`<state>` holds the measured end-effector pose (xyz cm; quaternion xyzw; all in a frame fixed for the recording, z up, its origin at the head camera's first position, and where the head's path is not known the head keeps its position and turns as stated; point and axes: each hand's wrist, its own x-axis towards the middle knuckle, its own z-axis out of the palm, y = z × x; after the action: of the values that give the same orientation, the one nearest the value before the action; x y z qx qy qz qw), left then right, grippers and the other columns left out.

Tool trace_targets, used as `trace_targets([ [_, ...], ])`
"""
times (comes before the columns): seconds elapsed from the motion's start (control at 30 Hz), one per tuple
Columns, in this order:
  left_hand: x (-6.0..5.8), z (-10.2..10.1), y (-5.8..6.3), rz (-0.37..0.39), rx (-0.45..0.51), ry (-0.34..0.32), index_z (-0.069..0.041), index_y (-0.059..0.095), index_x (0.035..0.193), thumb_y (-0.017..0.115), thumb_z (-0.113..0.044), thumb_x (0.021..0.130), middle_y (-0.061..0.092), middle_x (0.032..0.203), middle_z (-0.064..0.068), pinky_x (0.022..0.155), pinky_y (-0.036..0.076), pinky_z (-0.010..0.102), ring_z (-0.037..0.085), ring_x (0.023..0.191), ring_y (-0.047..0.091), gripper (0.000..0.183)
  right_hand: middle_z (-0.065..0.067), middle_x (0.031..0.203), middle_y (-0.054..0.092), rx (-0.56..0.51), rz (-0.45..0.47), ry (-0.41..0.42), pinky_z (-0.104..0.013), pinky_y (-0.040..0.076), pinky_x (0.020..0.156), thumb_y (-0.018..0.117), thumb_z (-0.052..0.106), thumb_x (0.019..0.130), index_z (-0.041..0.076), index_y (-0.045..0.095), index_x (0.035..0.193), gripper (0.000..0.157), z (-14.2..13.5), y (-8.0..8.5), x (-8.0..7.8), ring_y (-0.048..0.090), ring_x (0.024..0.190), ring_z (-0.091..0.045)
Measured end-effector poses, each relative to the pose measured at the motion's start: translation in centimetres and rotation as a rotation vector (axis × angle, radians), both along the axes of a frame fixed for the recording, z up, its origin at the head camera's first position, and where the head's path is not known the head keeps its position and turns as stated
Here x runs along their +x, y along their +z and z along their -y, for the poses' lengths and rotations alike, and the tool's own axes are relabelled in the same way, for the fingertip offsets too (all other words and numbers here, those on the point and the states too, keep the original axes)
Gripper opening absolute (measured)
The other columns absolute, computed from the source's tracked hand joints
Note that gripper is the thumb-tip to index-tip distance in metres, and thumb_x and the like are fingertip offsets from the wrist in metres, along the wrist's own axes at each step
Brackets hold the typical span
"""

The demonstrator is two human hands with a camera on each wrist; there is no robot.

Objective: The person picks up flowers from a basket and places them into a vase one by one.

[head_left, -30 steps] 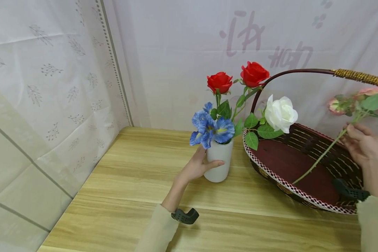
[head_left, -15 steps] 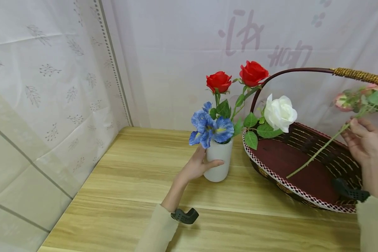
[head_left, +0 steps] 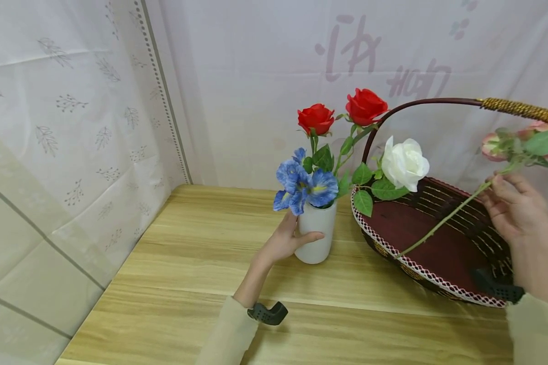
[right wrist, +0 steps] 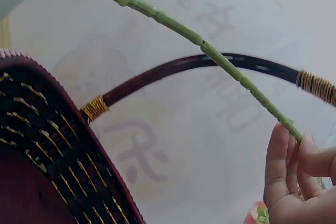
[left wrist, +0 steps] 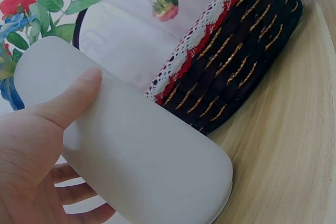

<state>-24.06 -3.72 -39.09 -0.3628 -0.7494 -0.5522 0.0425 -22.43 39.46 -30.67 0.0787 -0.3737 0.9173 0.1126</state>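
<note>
My left hand (head_left: 280, 246) grips a white vase (head_left: 317, 235) standing on the table, its thumb across the near side and its other fingers round the far side. From the vase rise a blue iris (head_left: 306, 183), two red roses (head_left: 316, 119) and a white rose (head_left: 404, 165) leaning right over the basket. At the right, thumb and fingertips of my right hand (head_left: 520, 208) pinch the green stem (right wrist: 239, 77) of a pink flower (head_left: 494, 147). That stem slants down left, its lower end overlapping the basket's near rim. The flower's right part is cut off by the head view's edge.
A dark woven basket (head_left: 411, 230) with white lace trim stands right of the vase. Its tall arched handle (head_left: 520, 108), wrapped in gold, rises behind the flowers. Patterned white curtains (head_left: 237, 101) hang behind and left of the wooden table (head_left: 201, 243).
My right hand moved slightly right, then back left with the pink flower. The stem's lower end swung left from inside the basket to its near rim. My left hand stayed on the vase.
</note>
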Motion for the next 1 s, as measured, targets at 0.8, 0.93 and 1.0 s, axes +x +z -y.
trace_targets([
  [0.8, -0.4, -0.1, 0.1, -0.034, 0.019, -0.016, -0.032, -0.008, 0.146, 0.071, -0.011, 0.081, 0.004, 0.151, -0.010, 0.104, 0.027, 0.040, 0.012, 0.135, 0.020, 0.105, -0.020, 0.091, 0.059, -0.160, -0.130, 0.109, -0.038, 0.051, 0.070, 0.036, -0.011, 0.091, -0.008, 0.052, 0.105, 0.021, 5.0, -1.3, 1.4, 0.061, 0.080, -0.030],
  [0.93, -0.4, -0.2, 0.1, -0.036, 0.019, -0.017, -0.032, -0.009, 0.146, 0.071, -0.011, 0.081, 0.005, 0.151, -0.010, 0.103, 0.029, 0.040, 0.012, 0.134, 0.021, 0.105, -0.020, 0.091, 0.058, -0.195, -0.135, 0.096, -0.038, 0.051, 0.071, 0.038, -0.010, 0.091, -0.007, 0.051, 0.105, 0.019, 6.0, -1.7, 1.7, 0.060, 0.082, -0.030],
  [1.0, -0.4, -0.2, 0.1, -0.033, 0.021, -0.016, -0.032, -0.010, 0.146, 0.071, -0.012, 0.080, 0.004, 0.151, -0.011, 0.103, 0.029, 0.039, 0.012, 0.134, 0.022, 0.106, -0.020, 0.091, 0.057, -0.199, -0.144, 0.078, -0.037, 0.051, 0.072, 0.038, -0.010, 0.091, -0.007, 0.050, 0.105, 0.018, 6.7, -2.0, 1.8, 0.060, 0.082, -0.029],
])
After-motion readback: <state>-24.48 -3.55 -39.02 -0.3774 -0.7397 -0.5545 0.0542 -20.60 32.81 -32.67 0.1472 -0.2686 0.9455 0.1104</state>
